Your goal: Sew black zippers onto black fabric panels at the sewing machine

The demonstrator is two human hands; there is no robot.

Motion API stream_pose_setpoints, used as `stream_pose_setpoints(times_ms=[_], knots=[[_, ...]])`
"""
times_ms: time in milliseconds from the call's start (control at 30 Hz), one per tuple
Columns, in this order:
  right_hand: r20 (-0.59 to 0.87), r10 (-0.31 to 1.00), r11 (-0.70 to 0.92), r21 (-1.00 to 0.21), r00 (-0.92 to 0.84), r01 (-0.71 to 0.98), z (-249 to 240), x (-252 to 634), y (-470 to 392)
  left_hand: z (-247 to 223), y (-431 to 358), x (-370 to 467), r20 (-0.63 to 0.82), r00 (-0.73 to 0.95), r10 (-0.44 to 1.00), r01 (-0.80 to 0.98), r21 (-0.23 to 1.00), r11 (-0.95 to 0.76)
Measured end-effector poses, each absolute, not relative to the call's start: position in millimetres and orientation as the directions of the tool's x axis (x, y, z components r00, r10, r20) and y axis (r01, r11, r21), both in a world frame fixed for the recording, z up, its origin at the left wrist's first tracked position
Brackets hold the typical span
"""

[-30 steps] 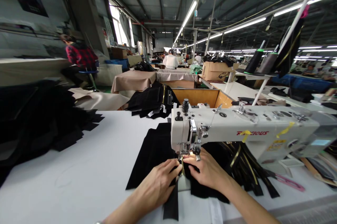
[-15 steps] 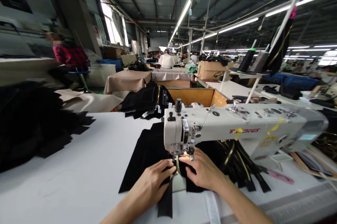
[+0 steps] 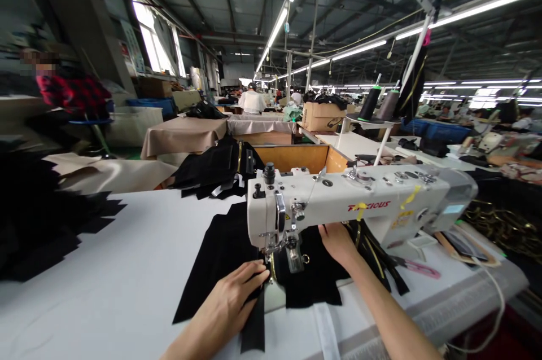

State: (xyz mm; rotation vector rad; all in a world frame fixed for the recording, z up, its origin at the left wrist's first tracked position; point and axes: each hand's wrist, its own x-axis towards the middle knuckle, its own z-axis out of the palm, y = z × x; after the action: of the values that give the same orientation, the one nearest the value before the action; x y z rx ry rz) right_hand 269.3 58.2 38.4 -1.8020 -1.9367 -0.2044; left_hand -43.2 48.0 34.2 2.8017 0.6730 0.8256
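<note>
A black fabric piece [image 3: 215, 264] lies under the head of a white sewing machine [image 3: 322, 205]. Its gold zipper [image 3: 272, 267] runs by the needle area. Left of the zipper, my left hand [image 3: 235, 292] rests on the fabric with fingers stretched out, fingertips close to the presser foot. A black strip [image 3: 254, 329] hangs toward me from beneath that hand. My right hand [image 3: 337, 244] reaches under the machine arm, over the fabric's right part and beside black zipper strips [image 3: 376, 255]; its fingertips are mostly hidden there.
Pink-handled scissors [image 3: 423, 268] lie right of the strips. A dark fabric pile [image 3: 38, 224] covers the table's left side, and more black pieces [image 3: 212, 168] are stacked behind. Thread cones [image 3: 369, 103] stand beyond the machine. A person in a checked shirt [image 3: 74, 95] sits at far left.
My right hand has left the needle area and moved right and away from me, under the machine arm. My left hand stays at the zipper. The whole view has shifted somewhat.
</note>
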Motion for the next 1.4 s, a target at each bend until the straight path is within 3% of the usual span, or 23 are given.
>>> stream_pose_setpoints(times_ms=[167, 367, 567, 700, 867, 967, 1100, 1400], knots=[[0.477, 0.879, 0.075, -0.153, 0.007, 0.985, 26.9, 259.7, 50.4, 37.5, 42.8, -43.5, 0.426, 0.762, 0.488, 0.382, 0.312, -0.870], [0.537, 0.843, 0.089, -0.097, -0.023, 0.991, 27.5, 256.3, 51.3, 39.2, 39.8, -43.7, 0.360, 0.785, 0.504, 0.429, 0.271, -0.862], [0.599, 0.799, 0.123, -0.074, -0.054, 0.990, 32.6, 253.6, 56.1, 38.7, 40.6, -43.0, 0.392, 0.785, 0.479, 0.407, 0.255, -0.877], [0.641, 0.755, 0.230, -0.063, -0.138, 0.971, 37.3, 244.4, 47.6, 41.4, 39.3, -41.5, 0.370, 0.818, 0.440, 0.398, 0.187, -0.898], [0.625, 0.658, 0.556, -0.026, -0.421, 0.831, 42.4, 211.2, 21.2, 50.0, 34.6, -39.7, 0.341, 0.844, 0.414, 0.396, 0.126, -0.910], [0.586, 0.613, 0.716, -0.129, -0.530, 0.686, 43.0, 195.4, 11.5, 54.1, 32.9, -39.5, 0.323, 0.851, 0.415, 0.408, 0.092, -0.908], [0.542, 0.656, 0.736, -0.304, -0.526, 0.605, 39.8, 193.1, 10.2, 53.3, 32.3, -39.1, 0.276, 0.861, 0.427, 0.420, 0.086, -0.903], [0.537, 0.670, 0.719, -0.296, -0.513, 0.629, 38.9, 197.6, 15.6, 45.7, 37.7, -36.9, 0.331, 0.841, 0.429, 0.421, 0.098, -0.902]])
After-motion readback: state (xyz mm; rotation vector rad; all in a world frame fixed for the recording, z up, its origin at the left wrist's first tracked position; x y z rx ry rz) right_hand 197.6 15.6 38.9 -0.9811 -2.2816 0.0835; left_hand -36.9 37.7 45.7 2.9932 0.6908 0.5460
